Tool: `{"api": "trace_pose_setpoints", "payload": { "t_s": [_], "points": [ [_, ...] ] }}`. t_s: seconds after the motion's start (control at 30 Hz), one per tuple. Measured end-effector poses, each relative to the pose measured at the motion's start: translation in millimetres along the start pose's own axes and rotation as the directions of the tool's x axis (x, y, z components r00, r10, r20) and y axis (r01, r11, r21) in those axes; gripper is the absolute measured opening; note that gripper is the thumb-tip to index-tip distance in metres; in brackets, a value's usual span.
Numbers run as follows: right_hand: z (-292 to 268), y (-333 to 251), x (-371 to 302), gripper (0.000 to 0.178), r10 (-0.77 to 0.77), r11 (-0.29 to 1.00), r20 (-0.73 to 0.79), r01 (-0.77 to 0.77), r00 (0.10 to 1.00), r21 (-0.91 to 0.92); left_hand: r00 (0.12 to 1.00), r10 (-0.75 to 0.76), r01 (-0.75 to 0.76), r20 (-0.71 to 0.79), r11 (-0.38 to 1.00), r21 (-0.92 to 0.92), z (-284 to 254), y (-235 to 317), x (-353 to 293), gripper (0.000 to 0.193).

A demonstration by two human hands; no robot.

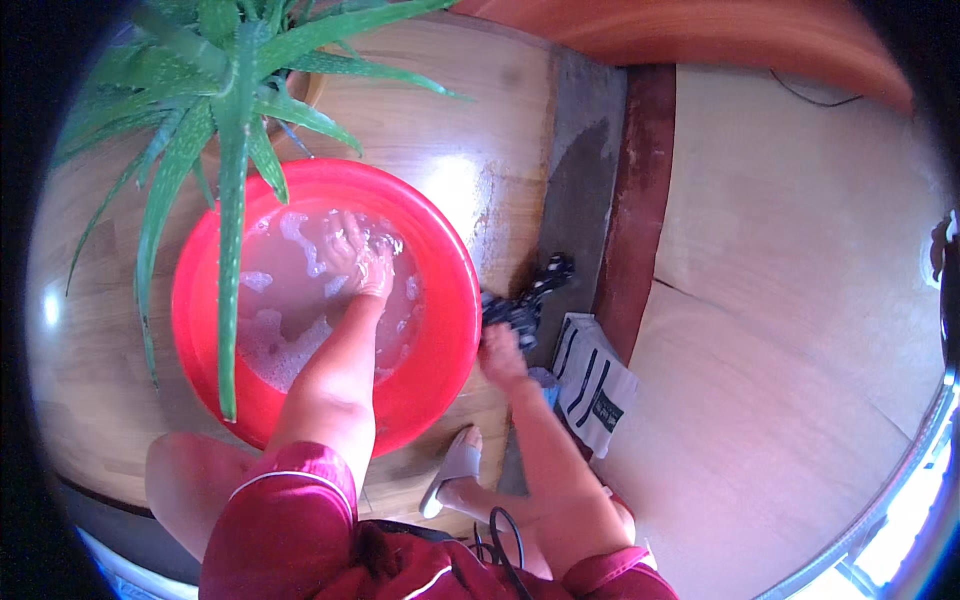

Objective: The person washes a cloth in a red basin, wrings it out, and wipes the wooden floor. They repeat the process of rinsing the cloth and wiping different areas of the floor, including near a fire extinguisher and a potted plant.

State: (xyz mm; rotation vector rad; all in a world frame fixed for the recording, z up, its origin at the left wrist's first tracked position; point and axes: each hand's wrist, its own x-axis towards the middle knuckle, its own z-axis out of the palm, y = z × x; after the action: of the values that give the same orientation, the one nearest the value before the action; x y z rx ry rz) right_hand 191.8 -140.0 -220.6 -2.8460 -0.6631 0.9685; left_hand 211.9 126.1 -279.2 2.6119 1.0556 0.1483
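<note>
My left hand (362, 262) is dipped in the cloudy, sudsy water of a round red plastic basin (457, 290). Its fingers look stretched and somewhat apart, partly under the surface, and I see nothing in them. White foam (270, 340) floats in patches around it. Outside the basin's right side, my right hand (502, 355) is closed on a dark cloth with a light pattern (515, 318). One end of that cloth trails up and to the right, smeared by motion.
A spiky aloe plant (232, 110) hangs its leaves over the basin's left part. A white box with black stripes (592, 385) stands right of my right forearm, against a dark red skirting (640, 200) and pale wall. My slippered foot (460, 468) rests on the wood-look floor (420, 110).
</note>
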Motion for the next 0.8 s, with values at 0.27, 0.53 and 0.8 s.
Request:
{"api": "trace_pose_setpoints", "payload": {
  "t_s": [0.27, 0.53, 0.8],
  "points": [
    [-90, -39, 46, 0.044, 0.258, 0.754, 0.400, -0.443, 0.879, 0.485, 0.988, -0.136, 0.132, 0.071, 0.989, 0.062, 4, -7, -6, 0.084],
    [-227, 70, 121, 0.058, 0.323, -0.006, -0.247, 0.263, 0.914, 0.965, 0.996, -0.069, 0.073, -0.053, 0.995, 0.066, -2, -3, -3, 0.088],
    [-35, 48, 160, 0.060, 0.397, 0.896, -0.677, -0.423, 0.620, 0.138, 0.972, 0.107, -0.152, 0.209, 0.965, 0.214, -16, -1, 5, 0.076]
  ]
}}
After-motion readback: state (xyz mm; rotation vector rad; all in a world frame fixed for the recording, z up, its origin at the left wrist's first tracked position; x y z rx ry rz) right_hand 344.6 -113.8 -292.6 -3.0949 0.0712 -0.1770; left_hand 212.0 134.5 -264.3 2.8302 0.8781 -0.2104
